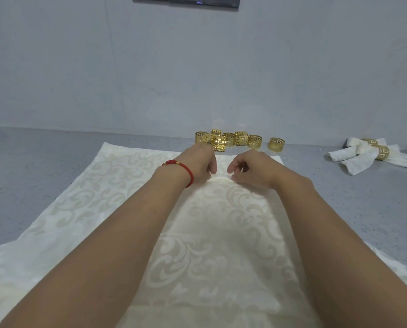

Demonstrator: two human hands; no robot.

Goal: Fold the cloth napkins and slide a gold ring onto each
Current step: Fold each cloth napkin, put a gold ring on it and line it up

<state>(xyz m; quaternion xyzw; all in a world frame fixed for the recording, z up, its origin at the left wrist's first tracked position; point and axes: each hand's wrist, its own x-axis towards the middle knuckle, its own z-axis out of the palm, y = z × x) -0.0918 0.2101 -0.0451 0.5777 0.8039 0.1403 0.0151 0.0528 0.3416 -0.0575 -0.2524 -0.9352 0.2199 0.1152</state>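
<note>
1. Spread flat on the grey speckled table [44,176]: a cream damask napkin [221,245], patterned with scrolls, reaching from the near edge toward the loose gold rings [230,139].
2. Both hands out over the far middle of the cloth; right hand [252,170] pinching a small ridge of fabric between thumb and fingertips; left hand [197,165], red cord bracelet [185,172] on the wrist, with fingers curled down onto the same crease, though whether actually pinching it cannot be told.
3. Probably gathering the centre for the first pleat; best to lift evenly from both sides, keeping the ridge straight and centred on the pattern.
4. Worth keeping the pull low; sliding cloth could knock the rings just beyond its far edge.
5. For reference: finished ringed napkins [377,155] lying well apart at far right.
</note>
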